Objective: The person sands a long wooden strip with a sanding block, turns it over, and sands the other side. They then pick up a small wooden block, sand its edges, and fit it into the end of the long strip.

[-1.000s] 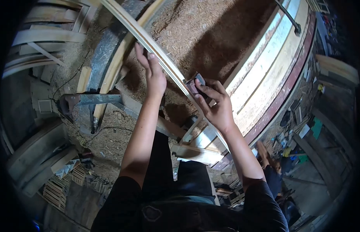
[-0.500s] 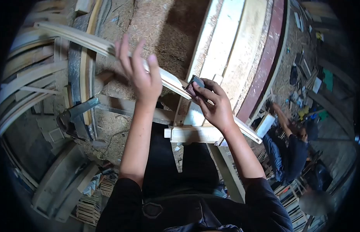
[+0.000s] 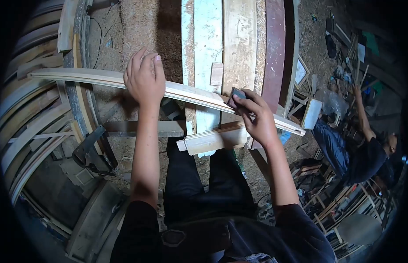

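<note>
A long, pale, grooved wooden strip runs slantwise across the workbench, its left end reaching far past the bench. My left hand lies over the left part of this strip, back of the hand up, fingers loosely stretched beyond its far edge. In my right hand is a small dark sanding block, pinched between thumb and fingers right at the strip's surface. Below the strip, a shorter piece of wood lies across the near end of the bench. A small wood offcut rests on the planks.
Curved wooden pieces are stacked at the left, by a long beam with a dark bracket. Shavings cover the floor. At the right, another person sits low among scattered wood and a framed panel.
My left hand has come down onto the strip from a raised, spread pose. The strip lies flatter across the view, and my right hand with the block is slightly farther right and lower.
</note>
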Demonstrator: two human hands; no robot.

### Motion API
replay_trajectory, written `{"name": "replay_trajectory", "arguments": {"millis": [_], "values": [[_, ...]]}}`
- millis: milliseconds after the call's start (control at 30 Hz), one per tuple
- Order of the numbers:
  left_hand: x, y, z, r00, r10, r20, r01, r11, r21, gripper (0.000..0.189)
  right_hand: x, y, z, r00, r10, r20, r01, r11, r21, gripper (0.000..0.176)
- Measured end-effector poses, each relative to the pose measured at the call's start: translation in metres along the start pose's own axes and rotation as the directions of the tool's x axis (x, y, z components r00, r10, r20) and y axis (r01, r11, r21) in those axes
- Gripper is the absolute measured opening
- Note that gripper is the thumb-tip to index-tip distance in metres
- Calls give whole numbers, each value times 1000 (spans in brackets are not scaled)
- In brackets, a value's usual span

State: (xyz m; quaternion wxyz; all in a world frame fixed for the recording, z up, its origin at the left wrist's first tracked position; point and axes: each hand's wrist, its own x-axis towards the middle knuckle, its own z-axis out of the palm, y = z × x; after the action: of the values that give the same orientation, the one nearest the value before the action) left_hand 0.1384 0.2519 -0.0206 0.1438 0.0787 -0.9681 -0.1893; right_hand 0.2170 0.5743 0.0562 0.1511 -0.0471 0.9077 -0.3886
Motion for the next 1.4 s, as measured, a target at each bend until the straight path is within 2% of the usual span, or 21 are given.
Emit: {"name": "replay_trajectory", "arguments": {"millis": [200, 267, 300, 333, 400, 433, 567, 633, 667, 733, 867, 933, 967, 1033, 1067, 1133, 1200, 1267, 1333, 1400], "values": [[0, 5, -3, 999, 19, 28, -18, 1000, -24, 28, -46, 45, -30, 990, 133, -55, -137, 988, -74, 43], [-2, 9, 0, 994, 107, 33, -106, 993, -50, 29, -61, 52, -38, 969, 237, -68, -242, 968, -70, 44], [-5, 26, 0, 993, 115, 39, -109, 983, -146, 28, -66, 52, -41, 971, 223, -90, -233, 965, -120, 44], [-13, 42, 2, 990, 130, 49, -120, 980, -157, 28, -72, 48, -41, 966, 239, -101, -250, 961, -117, 44], [-26, 72, 11, 961, 196, 194, -130, 943, -306, 25, -74, 39, -35, 944, 205, -257, -229, 971, -68, 43], [-30, 85, 16, 940, 280, 195, -211, 927, -311, 26, -76, 33, -26, 935, 146, -322, -161, 987, -19, 44], [-45, 109, 27, 905, 360, 228, -328, 930, -168, 27, -73, 16, 6, 942, 68, -329, -85, 996, -37, 47], [-45, 107, 28, 944, 238, 227, -196, 962, -192, 27, -74, 14, 19, 934, 81, -347, -80, 997, 16, 49], [-46, 105, 28, 943, 241, 231, -200, 962, -187, 27, -75, 14, 21, 934, 86, -347, -82, 996, 25, 49], [-46, 105, 26, 925, 262, 276, -216, 959, -185, 28, -75, 15, 20, 926, 14, -378, -55, 994, -98, 50], [-46, 106, 26, 919, 263, 293, -222, 961, -166, 24, -78, 24, 7, 923, 21, -384, -69, 991, -112, 52], [-43, 104, 21, 931, 287, 224, -196, 913, -357, 24, -80, 32, -2, 925, 19, -380, -85, 984, -159, 52], [-41, 101, 17, 934, 282, 221, -192, 915, -356, 24, -81, 33, -7, 928, 16, -372, -83, 983, -165, 51], [-34, 92, 1, 984, 114, 139, 0, 773, -634, 24, -80, 33, -15, 939, 14, -343, -70, 986, -152, 51], [-30, 84, -7, 984, 107, 141, 5, 779, -627, 24, -80, 33, -16, 948, 18, -317, -64, 989, -136, 50], [-23, 60, -22, 997, 1, 80, 53, 741, -670, 26, -77, 33, -14, 962, 13, -274, -50, 990, -131, 51], [-18, 36, -29, 993, -57, 106, 112, 759, -642, 25, -69, 30, -12, 972, -113, -205, 64, 971, -229, 51], [-10, 13, -30, 989, 60, 134, 9, 888, -460, 23, -63, 27, -4, 975, -107, -193, 70, 980, -187, 52], [-6, -1, -25, 986, 71, 150, 0, 905, -426, 24, -58, 23, 3, 980, -97, -176, 71, 987, -146, 53], [-3, -13, -20, 933, 332, 139, -315, 940, -130, 28, -51, 17, 7, 976, -129, -173, 102, 982, -158, 54]]}}
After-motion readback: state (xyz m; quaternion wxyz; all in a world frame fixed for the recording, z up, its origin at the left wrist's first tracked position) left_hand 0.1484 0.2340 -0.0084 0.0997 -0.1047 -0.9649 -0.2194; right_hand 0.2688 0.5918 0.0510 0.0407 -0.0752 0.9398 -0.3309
